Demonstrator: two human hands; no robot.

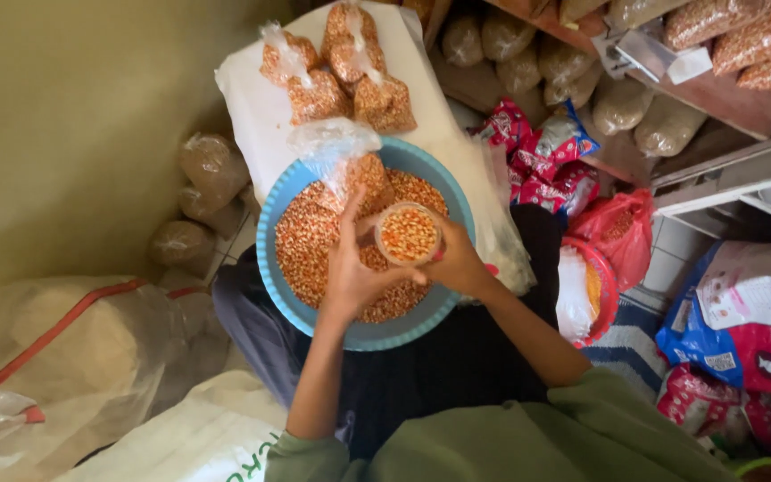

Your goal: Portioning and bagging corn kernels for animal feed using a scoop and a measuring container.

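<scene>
Holding: right hand (pixel 459 261) is wrapped around a small clear cup (pixel 408 234) heaped level with orange corn kernels, fingers closed on its side.
Levelling: left hand (pixel 350 268) lies flat-fingered against the cup's near rim, fingers straight and together, thumb touching the cup; it clasps nothing that I can see.
Cup position: directly over the blue basin (pixel 360 334), which sits on the person's lap and is filled with loose kernels (pixel 305 245).
Open bag: a clear plastic bag (pixel 336 152), partly filled, stands in the far side of the basin, its mouth loose and upright, just beyond the left fingertips.
Finished bags: four tied bags of kernels (pixel 336 76) lie on a white sack (pixel 252 112) past the basin.
Around: more packed bags on shelves to the right, red packets (pixel 546 161), a red bowl (pixel 595 286) beside the right forearm.
Risk, spill: the cup is brim-full, so a tilt could send kernels over the basin rim onto the lap.
Risk, bag: its limp mouth may fold shut or flop, scattering kernels around it.
Risk, basin: resting on the lap, it may tip if the knees shift.
</scene>
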